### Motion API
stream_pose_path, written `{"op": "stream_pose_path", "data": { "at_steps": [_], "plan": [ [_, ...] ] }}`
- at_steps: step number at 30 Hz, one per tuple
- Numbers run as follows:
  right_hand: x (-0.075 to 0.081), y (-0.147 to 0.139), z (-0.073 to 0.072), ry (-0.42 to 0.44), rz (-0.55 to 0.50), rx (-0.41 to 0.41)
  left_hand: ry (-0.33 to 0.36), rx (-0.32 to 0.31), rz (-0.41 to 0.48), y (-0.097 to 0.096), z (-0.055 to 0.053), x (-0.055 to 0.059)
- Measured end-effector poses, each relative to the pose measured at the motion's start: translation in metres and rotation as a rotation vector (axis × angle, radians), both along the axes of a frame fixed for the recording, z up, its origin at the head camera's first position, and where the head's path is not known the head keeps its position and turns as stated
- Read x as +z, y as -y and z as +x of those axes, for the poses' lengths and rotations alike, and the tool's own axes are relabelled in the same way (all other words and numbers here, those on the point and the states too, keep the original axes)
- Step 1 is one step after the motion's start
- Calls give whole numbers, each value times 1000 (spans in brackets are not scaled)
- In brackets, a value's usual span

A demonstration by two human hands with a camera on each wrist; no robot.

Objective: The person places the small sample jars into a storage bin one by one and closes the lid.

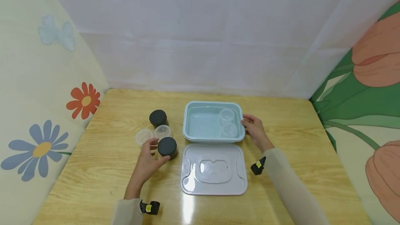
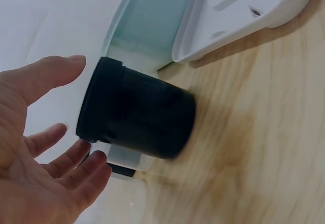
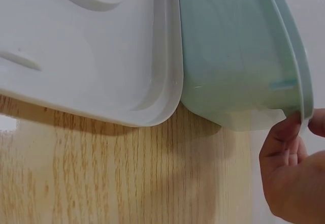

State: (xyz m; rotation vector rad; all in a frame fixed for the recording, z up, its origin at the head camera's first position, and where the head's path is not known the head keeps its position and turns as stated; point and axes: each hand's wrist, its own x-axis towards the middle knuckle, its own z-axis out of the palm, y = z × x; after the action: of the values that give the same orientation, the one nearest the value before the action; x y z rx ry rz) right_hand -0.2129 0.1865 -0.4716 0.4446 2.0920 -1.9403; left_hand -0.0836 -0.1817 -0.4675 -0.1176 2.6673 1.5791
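Observation:
My left hand (image 1: 147, 164) is spread around the near black lidded jar (image 1: 167, 146). In the left wrist view a gap shows between the thumb and this jar (image 2: 139, 109), while the fingertips are close to its lid edge; whether they touch is unclear. With the right hand (image 1: 257, 133) I pinch the right rim of a light blue rectangular container (image 1: 203, 122), as the right wrist view shows. Two clear small cups (image 1: 226, 115) stand inside its right end. The container's pale lid (image 1: 214, 169) lies flat on the table just in front of it.
Behind the near jar stands another black jar (image 1: 157, 117). A clear cup (image 1: 162, 132) and a clear round lid or shallow cup (image 1: 143, 136) sit left of the container. White cloth (image 1: 200, 61) hangs along the table's (image 1: 290, 183) far edge.

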Motion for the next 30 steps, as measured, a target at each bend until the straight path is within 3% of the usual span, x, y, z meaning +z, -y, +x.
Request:
{"op": "stream_pose_path", "data": {
  "at_steps": [6, 15, 25, 30],
  "plan": [
    [0, 0, 0, 3, 15, 1, 18, 11, 16, -4, 0, -6],
    [1, 1, -1, 4, 6, -6, -33, 45, 29, -9, -4, -17],
    [2, 1, 0, 3, 19, -3, -21, 75, 35, -15, -7, -20],
    [1, 0, 1, 6, 20, 0, -48, 98, 15, -19, -7, -25]
  ]
}}
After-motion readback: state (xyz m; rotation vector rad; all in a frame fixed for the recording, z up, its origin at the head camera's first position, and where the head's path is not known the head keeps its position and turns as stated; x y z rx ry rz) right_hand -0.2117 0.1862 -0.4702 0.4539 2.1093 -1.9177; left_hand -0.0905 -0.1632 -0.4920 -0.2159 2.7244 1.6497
